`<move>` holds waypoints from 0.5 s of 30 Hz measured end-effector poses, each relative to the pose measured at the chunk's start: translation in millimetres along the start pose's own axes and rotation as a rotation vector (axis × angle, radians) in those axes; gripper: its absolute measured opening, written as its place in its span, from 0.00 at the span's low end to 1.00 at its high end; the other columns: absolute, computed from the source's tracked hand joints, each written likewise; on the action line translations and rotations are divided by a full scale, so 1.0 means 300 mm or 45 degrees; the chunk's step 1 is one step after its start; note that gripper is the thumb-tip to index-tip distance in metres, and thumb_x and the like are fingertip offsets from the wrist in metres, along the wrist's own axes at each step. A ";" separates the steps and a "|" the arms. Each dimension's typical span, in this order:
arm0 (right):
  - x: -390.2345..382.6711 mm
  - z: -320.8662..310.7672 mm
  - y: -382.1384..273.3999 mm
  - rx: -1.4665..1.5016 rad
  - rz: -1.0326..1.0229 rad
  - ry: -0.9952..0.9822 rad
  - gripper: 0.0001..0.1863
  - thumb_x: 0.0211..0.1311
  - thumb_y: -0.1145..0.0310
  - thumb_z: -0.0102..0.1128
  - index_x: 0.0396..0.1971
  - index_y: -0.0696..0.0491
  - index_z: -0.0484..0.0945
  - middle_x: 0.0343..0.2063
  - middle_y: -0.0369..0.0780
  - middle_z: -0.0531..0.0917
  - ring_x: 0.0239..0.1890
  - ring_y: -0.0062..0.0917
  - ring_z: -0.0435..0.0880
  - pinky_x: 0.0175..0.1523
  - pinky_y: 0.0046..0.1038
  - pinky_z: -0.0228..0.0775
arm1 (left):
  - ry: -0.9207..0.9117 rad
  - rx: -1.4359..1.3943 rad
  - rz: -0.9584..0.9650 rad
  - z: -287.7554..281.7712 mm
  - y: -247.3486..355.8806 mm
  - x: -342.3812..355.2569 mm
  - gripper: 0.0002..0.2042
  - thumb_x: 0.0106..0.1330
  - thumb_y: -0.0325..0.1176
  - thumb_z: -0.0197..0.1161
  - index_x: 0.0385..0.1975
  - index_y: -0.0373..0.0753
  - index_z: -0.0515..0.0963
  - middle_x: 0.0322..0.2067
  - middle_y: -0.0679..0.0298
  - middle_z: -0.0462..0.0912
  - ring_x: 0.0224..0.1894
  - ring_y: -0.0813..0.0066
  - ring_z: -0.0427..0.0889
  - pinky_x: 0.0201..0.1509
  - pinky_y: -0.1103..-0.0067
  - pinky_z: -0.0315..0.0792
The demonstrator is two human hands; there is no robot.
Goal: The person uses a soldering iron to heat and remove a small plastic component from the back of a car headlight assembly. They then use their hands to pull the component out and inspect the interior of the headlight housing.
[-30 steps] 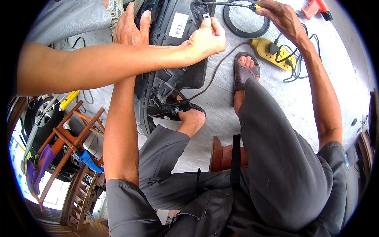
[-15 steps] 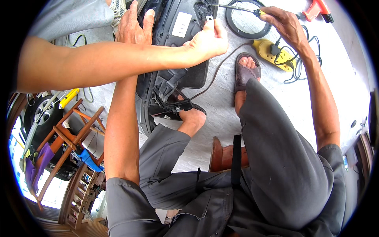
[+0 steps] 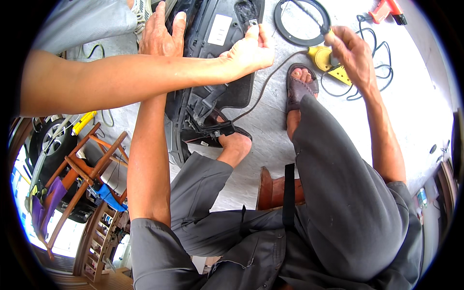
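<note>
My left hand [image 3: 161, 36] lies with its fingers stretched out along the left edge of a black moulded plastic car panel [image 3: 203, 67] with a white label. My right hand [image 3: 354, 53] is closed round a soldering iron [image 3: 309, 13], blurred by motion, its slim shaft pointing up and left above a black ring [image 3: 279, 29]. A co-worker's arm crosses over my left forearm. That person's hand [image 3: 249, 50] pinches a small metal clip [image 3: 253, 22] against the panel, beside a rough, dark recess [image 3: 245, 9].
A yellow power strip [image 3: 319, 58] with looped black cords lies below my right hand. A red heat gun [image 3: 385, 10] is at the upper right. My sandalled feet flank the panel's near end. A wooden frame [image 3: 87, 176] and a car wheel [image 3: 50, 140] stand at the left.
My right hand has drawn the soldering iron away from the panel's recess and tilted it more upright. The co-worker's hand still holds the clip; my left hand has barely shifted.
</note>
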State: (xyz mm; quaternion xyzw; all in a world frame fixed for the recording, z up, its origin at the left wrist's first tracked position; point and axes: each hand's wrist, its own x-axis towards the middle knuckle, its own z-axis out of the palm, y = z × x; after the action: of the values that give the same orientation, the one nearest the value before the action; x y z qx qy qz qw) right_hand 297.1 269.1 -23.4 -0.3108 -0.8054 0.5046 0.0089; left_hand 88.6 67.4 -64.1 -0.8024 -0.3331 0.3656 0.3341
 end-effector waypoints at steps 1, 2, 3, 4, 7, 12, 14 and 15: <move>-0.030 0.019 -0.004 0.183 0.082 -0.032 0.19 0.71 0.56 0.63 0.44 0.59 0.81 0.25 0.32 0.81 0.26 0.13 0.76 0.32 0.19 0.70 | -0.005 0.002 0.008 -0.004 -0.002 0.002 0.07 0.48 0.18 0.66 0.29 0.26 0.83 0.30 0.55 0.83 0.42 0.65 0.81 0.42 0.72 0.80; -0.061 0.040 -0.007 0.350 0.177 -0.070 0.17 0.72 0.57 0.62 0.42 0.58 0.81 0.26 0.31 0.81 0.24 0.10 0.73 0.29 0.17 0.65 | 0.000 0.000 0.000 -0.009 -0.010 0.002 0.07 0.48 0.18 0.66 0.29 0.26 0.83 0.30 0.55 0.83 0.42 0.65 0.81 0.42 0.72 0.80; -0.085 0.060 -0.002 0.469 0.269 -0.101 0.17 0.73 0.57 0.61 0.42 0.57 0.81 0.25 0.30 0.81 0.24 0.10 0.72 0.27 0.16 0.63 | 0.001 0.000 0.002 -0.009 -0.011 0.002 0.07 0.48 0.18 0.66 0.29 0.26 0.83 0.30 0.55 0.83 0.41 0.65 0.81 0.42 0.72 0.80; -0.107 0.078 0.003 0.589 0.360 -0.132 0.16 0.74 0.56 0.60 0.42 0.56 0.81 0.25 0.30 0.81 0.23 0.09 0.70 0.26 0.15 0.61 | 0.000 0.002 0.001 -0.010 -0.011 0.008 0.07 0.48 0.18 0.66 0.29 0.26 0.83 0.30 0.55 0.83 0.41 0.65 0.81 0.42 0.72 0.80; -0.153 0.116 0.007 0.801 0.494 -0.178 0.22 0.77 0.51 0.53 0.45 0.58 0.79 0.24 0.29 0.78 0.19 0.08 0.66 0.23 0.15 0.58 | 0.000 0.006 0.003 -0.010 -0.012 0.010 0.07 0.47 0.18 0.66 0.28 0.26 0.83 0.30 0.55 0.83 0.41 0.65 0.81 0.42 0.72 0.80; -0.175 0.087 -0.140 1.321 0.705 -0.185 0.26 0.78 0.49 0.48 0.46 0.61 0.75 0.20 0.32 0.76 0.15 0.11 0.64 0.18 0.15 0.57 | -0.005 0.002 0.008 -0.004 -0.008 0.003 0.07 0.47 0.18 0.66 0.28 0.26 0.83 0.30 0.55 0.83 0.41 0.65 0.81 0.42 0.73 0.80; -0.188 0.062 -0.217 1.493 0.755 -0.231 0.25 0.78 0.49 0.47 0.46 0.61 0.74 0.19 0.33 0.75 0.13 0.12 0.65 0.17 0.16 0.58 | -0.008 0.002 -0.001 0.004 -0.007 0.015 0.07 0.47 0.18 0.66 0.28 0.26 0.83 0.30 0.55 0.83 0.41 0.65 0.80 0.42 0.73 0.80; -0.196 0.064 -0.222 1.480 0.711 -0.293 0.25 0.79 0.50 0.46 0.43 0.60 0.75 0.16 0.35 0.75 0.11 0.14 0.66 0.16 0.17 0.59 | -0.003 0.009 -0.004 0.000 -0.003 0.014 0.07 0.47 0.18 0.66 0.28 0.26 0.83 0.30 0.55 0.82 0.41 0.65 0.80 0.42 0.73 0.80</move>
State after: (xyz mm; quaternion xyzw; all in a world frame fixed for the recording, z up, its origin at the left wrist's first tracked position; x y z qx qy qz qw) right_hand 305.4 203.8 39.2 -0.3969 -0.2863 0.8711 -0.0423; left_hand 90.4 71.3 -64.9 -0.8002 -0.3335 0.3671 0.3372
